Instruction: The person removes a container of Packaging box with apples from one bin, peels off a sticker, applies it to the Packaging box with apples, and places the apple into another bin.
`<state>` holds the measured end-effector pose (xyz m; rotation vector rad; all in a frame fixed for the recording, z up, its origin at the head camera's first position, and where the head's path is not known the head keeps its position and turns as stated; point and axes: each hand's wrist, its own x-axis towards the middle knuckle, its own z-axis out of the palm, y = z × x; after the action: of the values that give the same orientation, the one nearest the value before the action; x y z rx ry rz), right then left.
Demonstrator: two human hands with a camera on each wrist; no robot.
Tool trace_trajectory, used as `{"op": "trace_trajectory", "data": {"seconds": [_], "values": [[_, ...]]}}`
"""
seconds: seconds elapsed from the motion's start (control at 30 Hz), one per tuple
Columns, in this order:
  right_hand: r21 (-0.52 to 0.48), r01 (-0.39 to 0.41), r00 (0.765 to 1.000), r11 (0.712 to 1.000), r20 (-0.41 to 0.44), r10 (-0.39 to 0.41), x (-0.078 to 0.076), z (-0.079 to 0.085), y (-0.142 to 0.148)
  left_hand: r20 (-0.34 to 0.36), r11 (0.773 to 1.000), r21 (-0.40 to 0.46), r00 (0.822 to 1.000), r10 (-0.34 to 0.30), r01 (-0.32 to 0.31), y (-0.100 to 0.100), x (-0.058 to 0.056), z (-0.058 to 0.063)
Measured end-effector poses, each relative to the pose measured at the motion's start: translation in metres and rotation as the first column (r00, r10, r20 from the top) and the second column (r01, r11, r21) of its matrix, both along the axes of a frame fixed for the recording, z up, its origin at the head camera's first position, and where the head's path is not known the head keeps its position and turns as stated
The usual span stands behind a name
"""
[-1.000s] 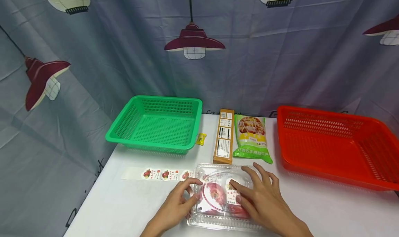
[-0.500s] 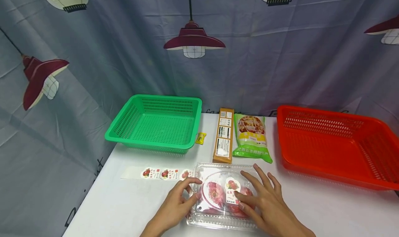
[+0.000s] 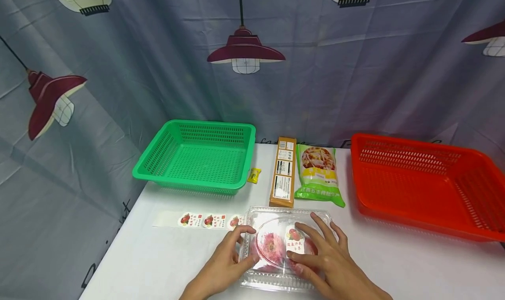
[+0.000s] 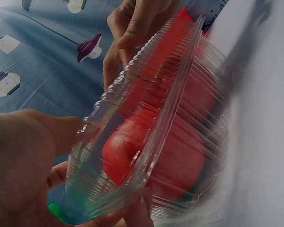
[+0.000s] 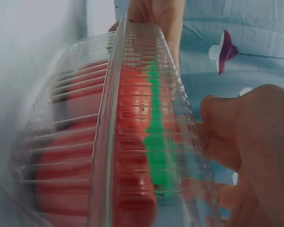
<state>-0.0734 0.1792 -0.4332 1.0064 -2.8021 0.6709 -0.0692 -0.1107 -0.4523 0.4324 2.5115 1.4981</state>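
Note:
A clear plastic clamshell box [image 3: 268,219] with red apples [image 3: 271,246] inside lies at the front of the table. A white label [image 3: 295,241] with a fruit picture sits on its lid. My left hand [image 3: 222,262] grips the box's left side; the left wrist view has fingers under the rim [image 4: 165,120] and the thumb near the lid. My right hand [image 3: 333,262] rests on the lid's right part with fingers spread, a fingertip on the label's lower end. In the right wrist view, the right hand [image 5: 260,146] is beside the lid.
A strip of similar labels [image 3: 209,220] lies left of the box. Behind it are a brown carton [image 3: 283,173], a green-yellow food bag [image 3: 318,177] and a small yellow packet [image 3: 254,175]. A green basket [image 3: 244,177] stands back left, a red basket [image 3: 418,219] at right.
My right hand's fingertip has slid down the label, and the hand has shifted slightly left. The left thumb has moved a little further over the lid. The box stays in about the same place.

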Motion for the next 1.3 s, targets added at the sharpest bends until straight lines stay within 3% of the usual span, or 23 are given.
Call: {"op": "trace_trajectory", "data": {"seconds": [0.13, 0.53, 0.83, 1.1, 1.3], "values": [[-0.052, 0.031, 0.999, 0.998, 0.026, -0.030, 0.000, -0.001, 0.001, 0.003, 1.000, -0.012, 1.000, -0.014, 0.014, 0.000, 0.001, -0.001], [-0.241, 0.059, 0.995, 0.969, -0.068, -0.078, -0.003, -0.006, 0.011, 0.027, 1.000, 0.027, 1.000, -0.015, 0.015, 0.001, 0.002, 0.000], [-0.450, 0.128, 0.967, 0.884, -0.142, -0.213, -0.009, -0.010, 0.029, 0.053, 0.997, 0.073, 0.999, 0.004, -0.007, 0.005, 0.002, 0.000], [-0.537, 0.222, 0.935, 0.814, -0.119, -0.333, -0.014, -0.013, 0.046, 0.082, 0.994, 0.105, 0.997, 0.003, -0.012, 0.007, 0.003, 0.002], [-0.532, 0.316, 0.900, 0.785, -0.094, -0.426, -0.015, -0.013, 0.054, 0.093, 0.993, 0.117, 0.996, 0.006, -0.017, 0.008, 0.004, 0.003]]}}
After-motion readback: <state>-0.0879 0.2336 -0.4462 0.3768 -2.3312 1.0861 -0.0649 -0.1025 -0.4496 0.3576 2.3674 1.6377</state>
